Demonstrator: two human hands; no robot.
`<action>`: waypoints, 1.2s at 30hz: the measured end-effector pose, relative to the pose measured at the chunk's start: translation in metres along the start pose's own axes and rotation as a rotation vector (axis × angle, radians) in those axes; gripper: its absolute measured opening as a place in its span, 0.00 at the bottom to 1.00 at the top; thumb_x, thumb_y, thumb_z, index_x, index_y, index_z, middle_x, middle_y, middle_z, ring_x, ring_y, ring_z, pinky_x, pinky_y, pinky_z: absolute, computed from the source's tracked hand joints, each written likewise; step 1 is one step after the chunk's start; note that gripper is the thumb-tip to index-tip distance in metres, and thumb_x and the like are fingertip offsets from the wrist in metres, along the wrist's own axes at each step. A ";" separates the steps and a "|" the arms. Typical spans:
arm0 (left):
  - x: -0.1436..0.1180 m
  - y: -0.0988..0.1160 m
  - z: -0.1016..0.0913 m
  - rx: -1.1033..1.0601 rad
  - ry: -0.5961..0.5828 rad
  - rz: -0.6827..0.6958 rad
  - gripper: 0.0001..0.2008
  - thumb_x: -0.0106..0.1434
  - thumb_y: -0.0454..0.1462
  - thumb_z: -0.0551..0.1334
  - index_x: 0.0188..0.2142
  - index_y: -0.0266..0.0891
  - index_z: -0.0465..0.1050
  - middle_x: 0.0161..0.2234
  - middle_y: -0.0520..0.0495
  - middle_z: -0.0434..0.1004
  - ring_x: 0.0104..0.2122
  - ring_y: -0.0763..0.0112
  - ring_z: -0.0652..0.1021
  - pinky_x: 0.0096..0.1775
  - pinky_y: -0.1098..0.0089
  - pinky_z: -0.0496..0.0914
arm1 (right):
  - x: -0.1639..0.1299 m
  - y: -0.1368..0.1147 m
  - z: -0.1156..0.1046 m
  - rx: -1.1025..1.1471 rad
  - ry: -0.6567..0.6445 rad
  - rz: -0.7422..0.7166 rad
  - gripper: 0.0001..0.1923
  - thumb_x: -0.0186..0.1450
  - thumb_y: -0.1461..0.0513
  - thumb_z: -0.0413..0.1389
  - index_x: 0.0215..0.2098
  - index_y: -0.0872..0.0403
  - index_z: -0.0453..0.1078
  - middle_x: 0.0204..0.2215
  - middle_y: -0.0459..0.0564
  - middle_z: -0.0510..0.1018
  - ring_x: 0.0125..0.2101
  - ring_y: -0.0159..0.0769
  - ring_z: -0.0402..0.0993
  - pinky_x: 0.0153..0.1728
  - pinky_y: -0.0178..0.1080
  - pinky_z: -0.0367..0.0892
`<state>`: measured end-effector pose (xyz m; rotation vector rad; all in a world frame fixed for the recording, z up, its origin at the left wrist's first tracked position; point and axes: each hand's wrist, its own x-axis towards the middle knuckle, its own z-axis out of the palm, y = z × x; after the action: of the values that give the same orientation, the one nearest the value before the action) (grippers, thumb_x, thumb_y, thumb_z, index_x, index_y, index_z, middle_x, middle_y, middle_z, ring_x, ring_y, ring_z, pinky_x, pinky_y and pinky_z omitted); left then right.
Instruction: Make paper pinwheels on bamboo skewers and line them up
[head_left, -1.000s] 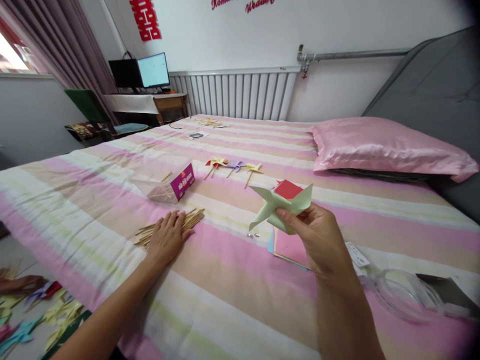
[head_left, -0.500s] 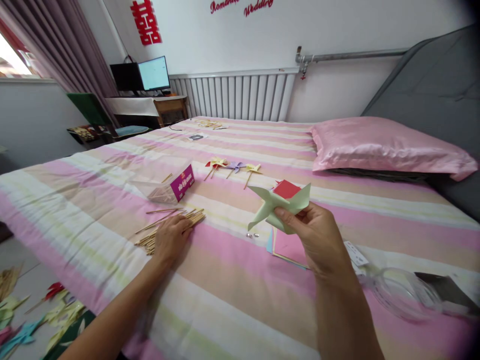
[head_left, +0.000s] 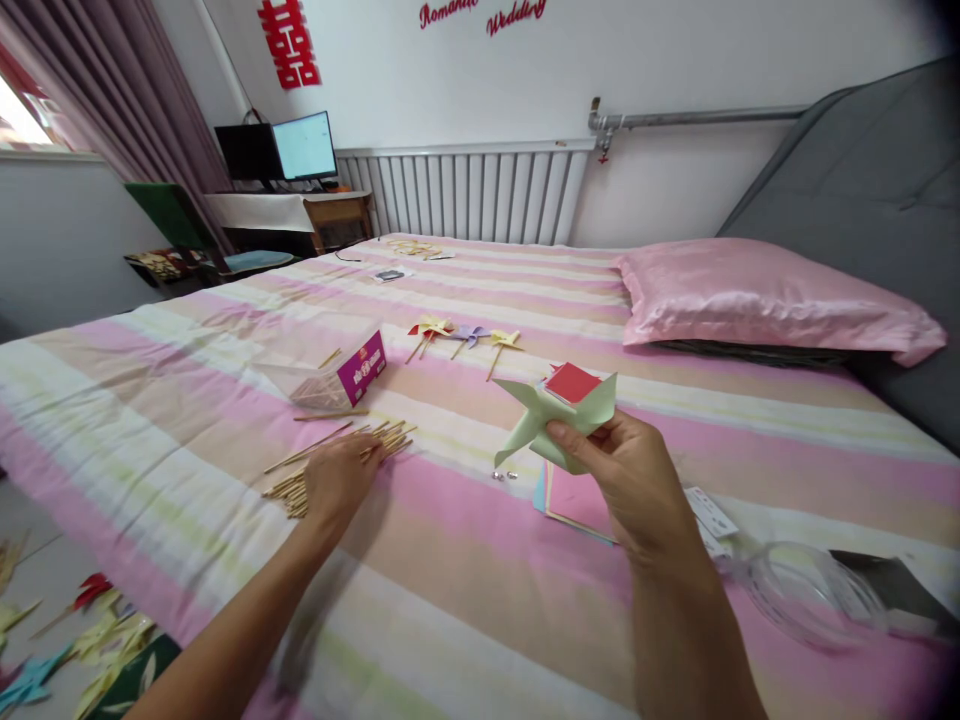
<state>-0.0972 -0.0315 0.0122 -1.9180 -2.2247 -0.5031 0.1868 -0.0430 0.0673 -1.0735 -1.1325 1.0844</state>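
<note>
wall: white, red lettering (head_left: 484,14), red paper-cut (head_left: 288,42)
radiator (head_left: 465,195): far ahead
desk (head_left: 300,208): far left, monitors (head_left: 277,150)
curtain (head_left: 127,110): purple, left
headboard (head_left: 862,200): grey, right

Before you spreads a bed (head_left: 465,560) under a striped pink, cream and pale green cover. On its near left lies a loose heap of thin wooden sticks (head_left: 341,458), and just beyond them a clear box with a purple label (head_left: 339,374). Farther off, near the middle, three small paper pinwheels (head_left: 461,336) lie in a row. To your near right a stack of coloured paper sheets (head_left: 574,500) rests flat, with two tiny metal bits (head_left: 505,475) just left of it. A pink pillow (head_left: 765,300) sits far right.
</note>
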 end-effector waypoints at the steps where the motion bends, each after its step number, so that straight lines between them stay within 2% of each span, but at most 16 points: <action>1: 0.005 0.006 -0.005 -0.053 0.016 -0.042 0.15 0.58 0.44 0.55 0.34 0.41 0.78 0.33 0.44 0.80 0.33 0.57 0.77 0.33 0.64 0.67 | 0.001 0.001 0.000 -0.006 0.003 0.004 0.14 0.50 0.57 0.64 0.33 0.55 0.75 0.30 0.51 0.80 0.34 0.43 0.75 0.34 0.43 0.69; 2: 0.012 0.015 -0.010 -0.135 0.078 -0.089 0.14 0.58 0.44 0.56 0.34 0.41 0.78 0.32 0.45 0.81 0.33 0.59 0.78 0.35 0.65 0.67 | 0.001 0.001 -0.001 -0.009 0.005 0.009 0.15 0.50 0.56 0.64 0.33 0.55 0.75 0.30 0.52 0.80 0.34 0.44 0.75 0.34 0.44 0.70; 4: 0.027 0.039 -0.020 -0.320 0.166 -0.048 0.13 0.57 0.43 0.58 0.34 0.42 0.78 0.32 0.47 0.81 0.34 0.62 0.78 0.39 0.66 0.68 | 0.003 0.002 -0.004 0.002 0.018 0.011 0.16 0.50 0.56 0.64 0.34 0.56 0.75 0.31 0.52 0.80 0.35 0.45 0.75 0.34 0.44 0.70; 6: 0.041 0.068 -0.028 -0.592 0.228 -0.005 0.12 0.55 0.43 0.60 0.34 0.40 0.78 0.31 0.48 0.81 0.31 0.66 0.78 0.38 0.68 0.69 | 0.005 0.002 -0.009 0.033 0.043 -0.001 0.16 0.50 0.55 0.64 0.35 0.55 0.74 0.33 0.53 0.80 0.36 0.45 0.75 0.35 0.45 0.70; 9: 0.051 0.105 -0.029 -1.035 0.154 0.050 0.13 0.53 0.42 0.62 0.36 0.37 0.78 0.29 0.47 0.80 0.28 0.69 0.78 0.34 0.69 0.71 | 0.011 0.003 -0.018 0.081 0.090 -0.034 0.15 0.50 0.55 0.64 0.34 0.53 0.74 0.34 0.51 0.80 0.37 0.45 0.75 0.36 0.44 0.70; 12: 0.047 0.122 -0.012 -1.366 -0.053 0.025 0.13 0.52 0.40 0.64 0.36 0.35 0.77 0.25 0.49 0.77 0.23 0.74 0.74 0.29 0.73 0.70 | 0.018 0.008 -0.019 0.126 0.109 -0.057 0.14 0.50 0.55 0.64 0.33 0.51 0.74 0.33 0.49 0.80 0.36 0.43 0.76 0.35 0.42 0.69; 16: 0.035 0.120 0.023 -1.577 -0.383 -0.043 0.11 0.52 0.40 0.65 0.32 0.35 0.78 0.20 0.52 0.72 0.17 0.81 0.65 0.22 0.77 0.62 | 0.027 0.021 -0.004 0.180 0.038 -0.071 0.11 0.50 0.56 0.64 0.30 0.52 0.74 0.28 0.48 0.79 0.30 0.39 0.74 0.31 0.39 0.69; 18: 0.032 0.116 0.034 -1.639 -0.501 -0.053 0.13 0.53 0.42 0.65 0.34 0.36 0.78 0.21 0.51 0.71 0.17 0.82 0.63 0.20 0.77 0.59 | 0.028 0.026 0.007 0.174 -0.037 -0.090 0.09 0.52 0.57 0.64 0.27 0.52 0.73 0.25 0.46 0.77 0.28 0.36 0.72 0.28 0.37 0.67; 20: 0.033 0.111 0.039 -1.680 -0.565 -0.052 0.13 0.53 0.42 0.65 0.35 0.37 0.78 0.22 0.51 0.71 0.17 0.81 0.64 0.21 0.77 0.58 | 0.026 0.028 0.017 0.095 -0.106 -0.133 0.06 0.53 0.59 0.63 0.26 0.52 0.72 0.23 0.45 0.75 0.25 0.33 0.70 0.26 0.35 0.65; 23: 0.037 0.102 0.039 -1.721 -0.604 -0.030 0.11 0.53 0.42 0.65 0.34 0.39 0.78 0.21 0.52 0.70 0.18 0.81 0.63 0.21 0.77 0.57 | 0.020 0.027 0.025 -0.065 -0.177 -0.285 0.02 0.55 0.64 0.61 0.26 0.51 0.72 0.25 0.46 0.75 0.27 0.33 0.70 0.29 0.35 0.65; 26: 0.041 0.095 0.034 -1.707 -0.635 0.032 0.10 0.54 0.41 0.65 0.33 0.38 0.79 0.21 0.51 0.70 0.19 0.81 0.63 0.21 0.77 0.56 | 0.016 0.022 0.026 -0.161 -0.202 -0.433 0.06 0.56 0.68 0.59 0.29 0.50 0.73 0.25 0.46 0.75 0.29 0.35 0.71 0.33 0.37 0.66; 31: 0.043 0.091 0.030 -1.626 -0.687 0.188 0.08 0.52 0.39 0.66 0.31 0.38 0.80 0.23 0.49 0.70 0.21 0.78 0.67 0.22 0.76 0.58 | 0.015 0.018 0.020 -0.293 -0.152 -0.596 0.08 0.56 0.69 0.59 0.31 0.51 0.73 0.31 0.47 0.74 0.33 0.35 0.72 0.34 0.37 0.66; 36: 0.046 0.088 0.032 -1.647 -0.690 0.212 0.06 0.52 0.37 0.67 0.31 0.40 0.81 0.26 0.47 0.73 0.24 0.76 0.70 0.24 0.76 0.60 | 0.018 0.018 0.010 -0.390 -0.109 -0.665 0.08 0.55 0.69 0.61 0.31 0.50 0.74 0.39 0.50 0.71 0.40 0.37 0.70 0.39 0.39 0.66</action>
<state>-0.0150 0.0331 0.0110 -3.2770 -1.7483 -2.4921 0.1766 -0.0221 0.0531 -0.8285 -1.6781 0.4059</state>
